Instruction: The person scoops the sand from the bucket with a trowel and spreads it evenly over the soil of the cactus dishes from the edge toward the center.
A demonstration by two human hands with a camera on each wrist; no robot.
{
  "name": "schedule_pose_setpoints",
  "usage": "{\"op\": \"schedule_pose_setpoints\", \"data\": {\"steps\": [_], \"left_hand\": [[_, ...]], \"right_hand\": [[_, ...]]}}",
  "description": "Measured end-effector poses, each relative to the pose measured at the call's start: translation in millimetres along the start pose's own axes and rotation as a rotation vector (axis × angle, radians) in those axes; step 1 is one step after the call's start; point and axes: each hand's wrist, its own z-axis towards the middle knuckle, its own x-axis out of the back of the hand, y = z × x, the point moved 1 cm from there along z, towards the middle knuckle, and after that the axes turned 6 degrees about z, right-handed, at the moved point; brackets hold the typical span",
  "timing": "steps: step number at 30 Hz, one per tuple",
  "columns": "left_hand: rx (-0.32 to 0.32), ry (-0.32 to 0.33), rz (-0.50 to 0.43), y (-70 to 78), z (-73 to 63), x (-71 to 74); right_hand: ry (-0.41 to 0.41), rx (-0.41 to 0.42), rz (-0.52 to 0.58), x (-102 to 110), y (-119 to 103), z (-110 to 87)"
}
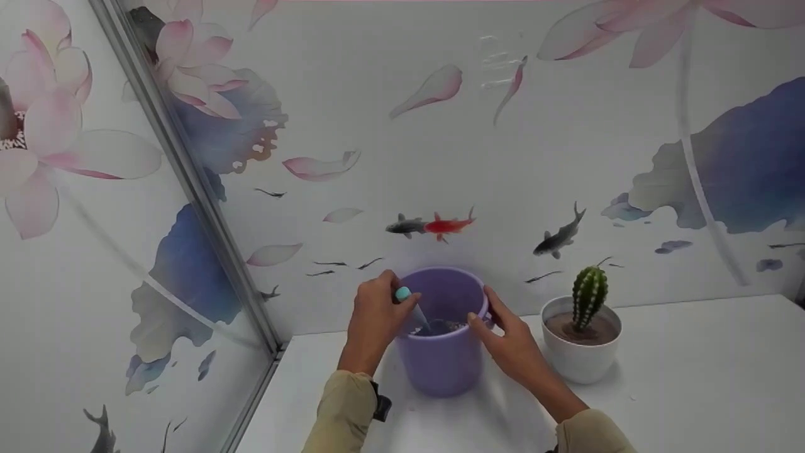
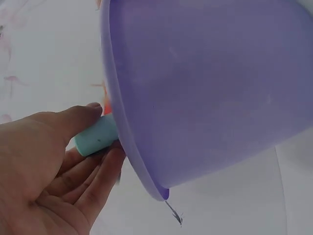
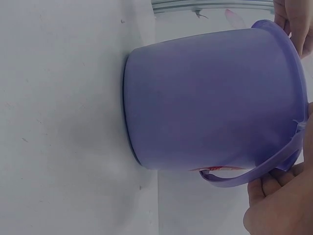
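Observation:
A purple bucket stands upright on the white table, with some loose, speckled material low inside it. My left hand pinches a teal-handled tool at the bucket's left rim. The tool slants down into the bucket, and its lower end is partly hidden there. In the left wrist view, thumb and fingers hold the teal handle right beside the rim. On the opposite side, my right hand grips the rim, thumb over the edge and fingers outside, close to the bucket's purple carrying handle.
A white pot with a green cactus in brown soil stands to the right of the bucket, near my right forearm. A wall printed with fish and lotus rises behind the table. A metal strip runs along the left corner.

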Motion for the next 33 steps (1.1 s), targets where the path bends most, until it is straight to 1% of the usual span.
{"op": "schedule_pose_setpoints", "data": {"steps": [2,5,8,10,13,17,20,22,27,29,31,33], "left_hand": [[0.019,0.016,0.01,-0.6,-1.3,-3.3],[0.043,0.01,0.015,-2.6,-4.0,-7.5],[0.037,-0.009,0.011,-4.7,-5.4,-7.9],[0.018,-0.028,0.009,-6.6,-5.0,-6.7],[0.019,-0.084,-0.013,-8.0,-3.8,-2.0],[0.061,-0.191,-0.066,-9.6,-2.6,4.6],[0.076,-0.239,-0.088,-10.5,-2.7,7.5],[0.072,-0.239,-0.085,-11.0,-3.2,8.2],[0.06,-0.171,-0.041,-11.0,-4.7,8.5],[0.067,-0.151,-0.024,-10.3,-4.8,8.9],[0.068,-0.146,-0.009,-9.2,-4.8,9.6],[0.065,-0.157,0.004,-7.6,-4.4,10.5]], "right_hand": [[0.004,0.0,-0.002,-0.8,0.7,0.1],[0.005,0.001,0.0,-1.7,0.8,-0.4],[0.001,0.002,-0.002,-2.2,0.7,-0.5],[0.002,0.003,0.0,-2.0,0.4,-0.3],[0.004,0.004,0.004,-1.0,-0.4,0.2],[0.003,0.002,0.005,0.4,-0.6,0.3],[0.002,0.001,0.001,1.1,0.1,0.4],[0.002,0.005,0.002,1.1,0.1,0.3],[-0.002,0.014,0.006,0.7,0.4,0.1],[-0.004,0.015,0.008,0.9,0.8,0.2],[-0.005,0.015,0.01,1.1,0.4,-0.1],[-0.001,0.016,0.008,1.2,-0.5,-0.3]]}}
